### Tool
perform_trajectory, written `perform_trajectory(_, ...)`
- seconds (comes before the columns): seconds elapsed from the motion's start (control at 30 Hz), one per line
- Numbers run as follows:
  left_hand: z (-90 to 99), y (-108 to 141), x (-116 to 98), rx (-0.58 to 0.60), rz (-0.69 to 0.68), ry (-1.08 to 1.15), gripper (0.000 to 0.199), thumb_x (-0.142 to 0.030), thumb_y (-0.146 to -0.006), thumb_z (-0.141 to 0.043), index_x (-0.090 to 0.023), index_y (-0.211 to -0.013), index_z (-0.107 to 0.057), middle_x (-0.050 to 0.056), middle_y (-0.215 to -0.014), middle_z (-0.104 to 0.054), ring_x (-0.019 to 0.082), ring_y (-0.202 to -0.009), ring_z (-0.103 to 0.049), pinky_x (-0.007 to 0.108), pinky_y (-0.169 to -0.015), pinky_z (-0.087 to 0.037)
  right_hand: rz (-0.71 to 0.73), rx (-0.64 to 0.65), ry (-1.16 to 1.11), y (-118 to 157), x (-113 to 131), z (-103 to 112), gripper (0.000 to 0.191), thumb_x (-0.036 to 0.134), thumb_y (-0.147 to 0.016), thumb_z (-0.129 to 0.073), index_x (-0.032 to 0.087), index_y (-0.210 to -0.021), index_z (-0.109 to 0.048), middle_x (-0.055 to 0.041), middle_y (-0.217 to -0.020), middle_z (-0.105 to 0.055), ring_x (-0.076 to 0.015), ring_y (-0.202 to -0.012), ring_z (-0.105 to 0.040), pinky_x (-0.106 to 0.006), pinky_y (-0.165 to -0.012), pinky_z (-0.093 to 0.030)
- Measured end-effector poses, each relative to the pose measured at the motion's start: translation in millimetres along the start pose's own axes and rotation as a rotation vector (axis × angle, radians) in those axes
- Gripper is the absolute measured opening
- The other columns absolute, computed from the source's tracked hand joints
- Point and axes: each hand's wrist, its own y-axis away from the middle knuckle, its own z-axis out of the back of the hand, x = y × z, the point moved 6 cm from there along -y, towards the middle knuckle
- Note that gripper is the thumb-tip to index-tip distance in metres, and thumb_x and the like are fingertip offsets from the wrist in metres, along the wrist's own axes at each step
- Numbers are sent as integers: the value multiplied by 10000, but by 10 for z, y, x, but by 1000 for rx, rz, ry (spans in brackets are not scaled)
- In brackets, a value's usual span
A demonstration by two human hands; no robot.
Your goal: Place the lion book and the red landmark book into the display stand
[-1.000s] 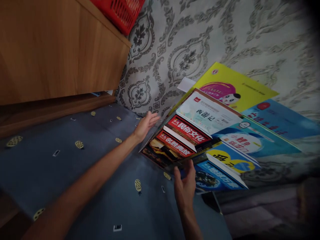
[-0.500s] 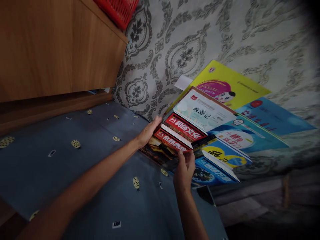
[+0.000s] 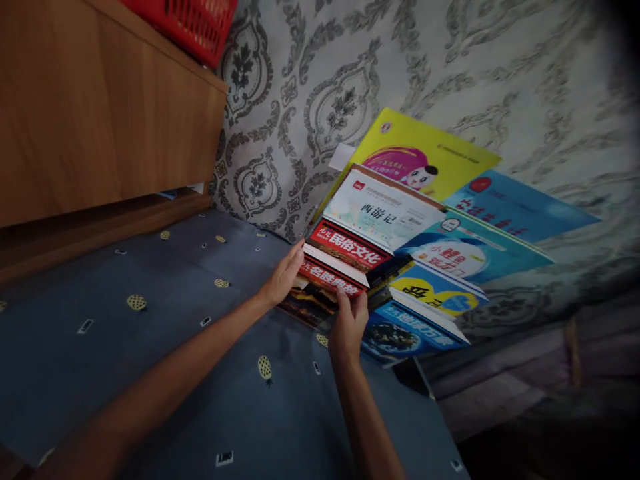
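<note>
Several books lean in overlapping rows against the wall. My left hand [image 3: 285, 275] is pressed along the left edge of the front book [image 3: 313, 300], a dark one with a red title band. On that book's right side, my right hand [image 3: 349, 327] grips the edge, thumb and fingers near the red band. Directly behind it stands a similar red-banded book [image 3: 345, 244], then a pale book [image 3: 385, 213] with black characters. To the right of my right hand is a blue book [image 3: 405, 333] with a globe picture. The undersides of both hands are hidden.
A yellow book [image 3: 440, 150], a light blue book [image 3: 525, 207], a teal book [image 3: 465, 250] and a yellow-and-blue book [image 3: 437, 293] stand behind. A wooden cabinet [image 3: 110, 113] with a red basket [image 3: 195, 30] is at left. Pineapple-patterned cloth [image 3: 175, 347] covers the surface.
The whole scene has shifted left in view as the camera turned. Both hands stay at the sides of the front book, which now sits closer beneath the red-banded one.
</note>
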Motion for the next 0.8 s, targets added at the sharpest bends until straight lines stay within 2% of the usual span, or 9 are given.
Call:
perform_trajectory(0.17,10,6,25,-13,6,-6,706,-669,-952,-376,-184,-1457,-471,79,-1534,-469,247,-1457,-386,420,-1242,-254,6,-25,27,-25,-34,30,445,407,-811,-656,178,-1191,-615,-62,-1137,-686,-236,-1075,-628,-427,-1030,-461)
perform_trajectory(0.3,19,7,38,-32,4,-25,738,-689,-936,-394,-167,-1451,-480,90,-1548,-446,256,-1468,-366,421,-1251,-236,32,-18,53,-22,-9,27,473,412,-822,-641,176,-1229,-597,-74,-1163,-687,-237,-1088,-626,-425,-1029,-464)
perform_trajectory(0.43,9,1,40,-10,1,8,710,-687,-944,-371,-196,-1440,-497,67,-1518,-492,253,-1455,-389,436,-1244,-260,40,9,77,-11,12,22,546,427,-827,-641,158,-1296,-565,-107,-1225,-674,-254,-1139,-620,-446,-1056,-449)
perform_trajectory(0.67,184,-5,111,-161,-7,55,674,-647,-977,-311,-177,-1413,-520,105,-1527,-476,238,-1428,-434,431,-1220,-307,68,37,141,31,-85,67,670,480,-866,-602,174,-1441,-446,-131,-1408,-569,-264,-1287,-542,-465,-1116,-400)
perform_trajectory(0.8,240,67,118,-192,-6,-51,618,-598,-965,-418,-172,-1397,-536,118,-1508,-497,252,-1414,-451,435,-1210,-319,107,40,181,93,-106,81,674,483,-889,-578,195,-1476,-414,-124,-1444,-542,-264,-1329,-508,-481,-1134,-379)
